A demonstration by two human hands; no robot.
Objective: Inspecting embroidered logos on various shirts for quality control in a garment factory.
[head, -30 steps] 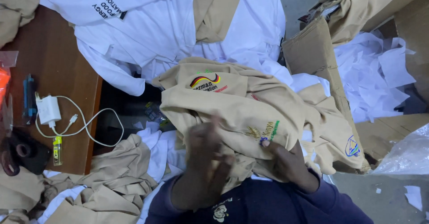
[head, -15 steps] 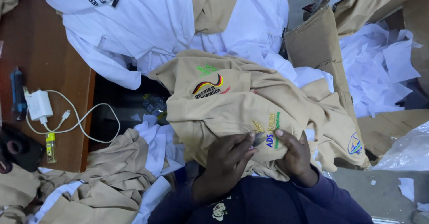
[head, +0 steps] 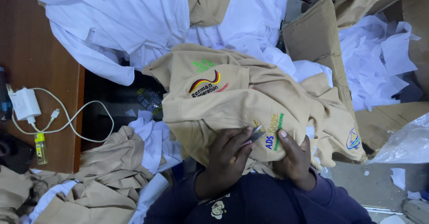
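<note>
A tan embroidered shirt (head: 241,103) lies bunched over the person's lap, beyond the tabletop's (head: 40,76) right edge, so its stitched logo faces up. The left hand (head: 225,157) curls around what looks like small thread snips (head: 256,134), tips at the embroidery. The right hand (head: 292,159) grips the cloth, pinning it taut.

A brown wooden bench (head: 40,81) carries a white charger block (head: 25,104) with its white cable (head: 76,123) looped toward the edge, and a small yellow lighter (head: 40,147) lies just below the block. White shirts (head: 134,23) are heaped across the top. A cardboard box (head: 319,41) of crumpled white paper (head: 380,58) sits at right, near a clear plastic bag (head: 404,139). Folded tan garments (head: 107,179) pile at lower left.
</note>
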